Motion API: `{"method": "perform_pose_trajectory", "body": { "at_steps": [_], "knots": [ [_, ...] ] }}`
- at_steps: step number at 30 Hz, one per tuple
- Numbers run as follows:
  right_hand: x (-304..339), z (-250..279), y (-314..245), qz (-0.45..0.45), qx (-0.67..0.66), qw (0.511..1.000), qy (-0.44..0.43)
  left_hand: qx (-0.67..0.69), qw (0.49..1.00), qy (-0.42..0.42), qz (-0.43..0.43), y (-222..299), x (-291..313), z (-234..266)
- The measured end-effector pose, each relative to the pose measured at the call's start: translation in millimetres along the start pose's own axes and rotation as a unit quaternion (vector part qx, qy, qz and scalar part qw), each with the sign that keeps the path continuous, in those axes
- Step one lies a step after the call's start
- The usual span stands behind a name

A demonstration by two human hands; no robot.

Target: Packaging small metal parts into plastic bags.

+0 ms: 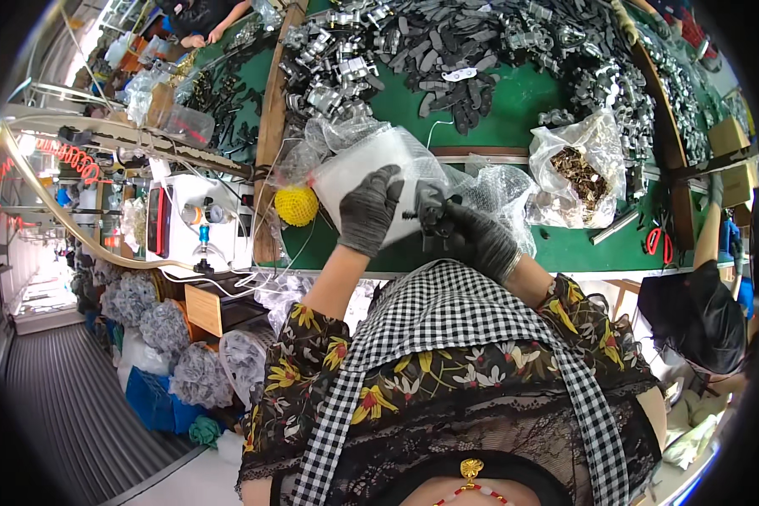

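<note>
Both my hands wear dark grey gloves and meet over the near edge of the green table. My left hand [367, 212] is closed on a white, translucent plastic packing bag [354, 164], its fingers bent over the near side. My right hand [487, 243] grips a black metal part [432, 209] that looks like a brake caliper, beside the bag's right edge. Its fingertips are partly hidden behind the part. Clear bubble wrap [499, 196] lies crumpled just beyond my right hand.
Silver-and-black metal castings [341, 72] and flat black pieces [451, 55] are heaped at the back. An open plastic bag of small brass-coloured parts [580, 177] stands right, near red-handled scissors [659, 244]. A yellow ball [296, 206] sits left by a wooden divider [271, 110]. Other people work nearby.
</note>
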State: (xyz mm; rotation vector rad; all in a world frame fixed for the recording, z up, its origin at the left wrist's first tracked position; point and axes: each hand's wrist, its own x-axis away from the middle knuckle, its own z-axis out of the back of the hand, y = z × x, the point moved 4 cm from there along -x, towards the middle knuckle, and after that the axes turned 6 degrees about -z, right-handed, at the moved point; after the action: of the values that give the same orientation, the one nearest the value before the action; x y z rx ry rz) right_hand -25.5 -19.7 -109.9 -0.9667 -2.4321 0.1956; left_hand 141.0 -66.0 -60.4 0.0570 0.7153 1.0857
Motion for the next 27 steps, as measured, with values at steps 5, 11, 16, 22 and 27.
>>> {"method": "perform_pose_trajectory", "body": {
  "at_steps": [5,11,16,22,27],
  "knots": [
    [22,-29,-37,0.042,0.480,0.872,0.090,0.119,0.986,0.013,0.120,15,6,-11],
    [-26,41,-21,-0.109,-0.198,0.973,0.053,0.048,0.998,0.005,0.028,40,-11,4],
    [9,-11,-53,0.186,0.513,0.829,0.119,0.178,0.981,0.039,0.072,60,-15,-3],
    [-19,131,8,0.160,0.880,0.436,0.097,0.106,0.979,-0.129,-0.119,126,-26,-18],
    [10,95,-35,0.247,0.844,0.416,0.231,0.193,0.951,-0.158,-0.184,148,-18,-44]
  ]
}}
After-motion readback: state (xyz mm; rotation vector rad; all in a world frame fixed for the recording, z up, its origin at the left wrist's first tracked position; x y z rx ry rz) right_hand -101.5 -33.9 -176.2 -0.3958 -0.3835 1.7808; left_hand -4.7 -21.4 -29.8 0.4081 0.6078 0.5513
